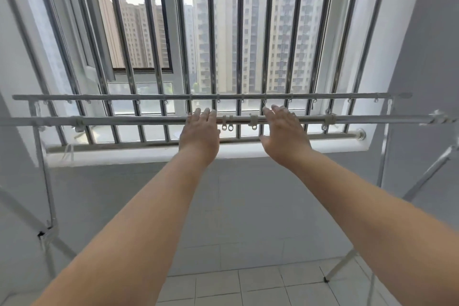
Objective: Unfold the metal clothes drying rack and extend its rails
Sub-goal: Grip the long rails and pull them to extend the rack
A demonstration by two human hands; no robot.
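Two bare forearms reach up from the bottom edge toward the drying rack (pixel 248 120), which stands unfolded in front of a barred window (pixel 223 32). Behind the rack a low sill (pixel 124 154) runs under the window, with a grey wall below it and pale floor tiles (pixel 260 285) at the bottom. Tall apartment blocks show through the glass. Upright window bars cross the whole opening; nothing lies between the hands and the rack.

Two long horizontal rails are in view: the near rail (pixel 124 121), thicker and at hand height, and the far rail (pixel 99 97), thinner, a little higher and closer to the window. Small hanging rings line the underside of the far rail. On the near rail, between the two hands, sit two small white clips (pixel 228 122) side by side and one wider white clip (pixel 253 120) just beside the right hand. Slanted legs show on each side, the left leg (pixel 47 181) rising to the far rail and the right legs (pixel 422 181) spreading to the floor.

Both hands are spread flat with fingers extended and slightly apart, not wrapped around anything. The left hand (pixel 200 131) lies over the near rail near its middle, fingertips reaching just beyond it. The right hand (pixel 285 131) does the same a little further right, its thumb hanging below the rail. Whether the palms press on the rail or hover just above it cannot be told.
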